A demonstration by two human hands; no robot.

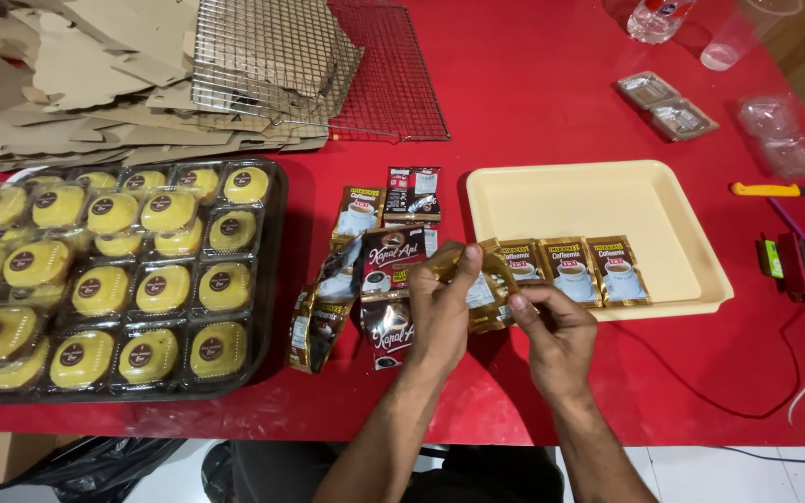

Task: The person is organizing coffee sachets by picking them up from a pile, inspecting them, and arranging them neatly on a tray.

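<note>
My left hand and my right hand both grip one gold coffee sachet at the near left corner of a cream plastic tray. Three gold sachets lie side by side along the tray's near edge. A loose heap of brown, black and red sachets lies on the red table just left of my hands.
A black tray of yellow cakes in clear packs fills the left. Flattened cardboard and a wire rack lie at the back. A yellow-handled knife, clear containers, a bottle and a cup sit right.
</note>
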